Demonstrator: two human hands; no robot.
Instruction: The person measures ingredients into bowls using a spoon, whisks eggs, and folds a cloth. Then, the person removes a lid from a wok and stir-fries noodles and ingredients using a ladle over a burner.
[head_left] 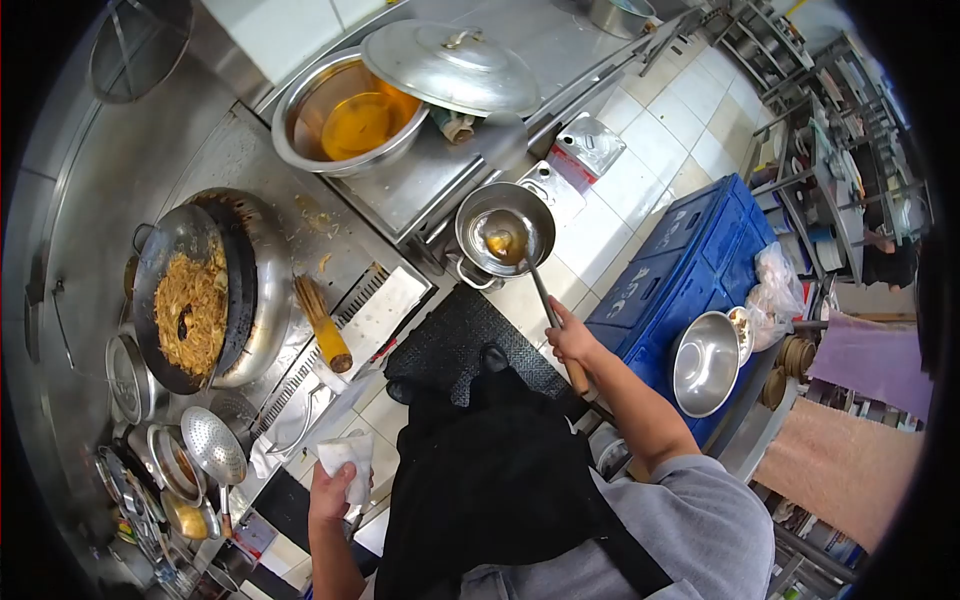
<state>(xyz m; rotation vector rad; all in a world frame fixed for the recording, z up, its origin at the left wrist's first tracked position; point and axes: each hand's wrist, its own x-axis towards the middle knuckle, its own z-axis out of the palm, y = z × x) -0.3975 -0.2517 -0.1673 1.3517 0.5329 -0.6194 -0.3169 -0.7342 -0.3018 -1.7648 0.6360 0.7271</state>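
My right hand is closed round the long handle of a ladle, which has a wooden end. The ladle's head reaches into a round metal pot with a little yellowish liquid at its bottom. My left hand, at the lower left, grips a folded white cloth. On the stove to the left, a wok full of browned noodle-like shreds rests tilted in a larger blackened wok. A bamboo brush with a yellow-wrapped handle lies beside them.
A steel basin of orange oil sits on the counter, partly under a metal lid. Blue crates stand at right, with a steel bowl on top. A perforated skimmer lies at lower left. A black mat covers the floor.
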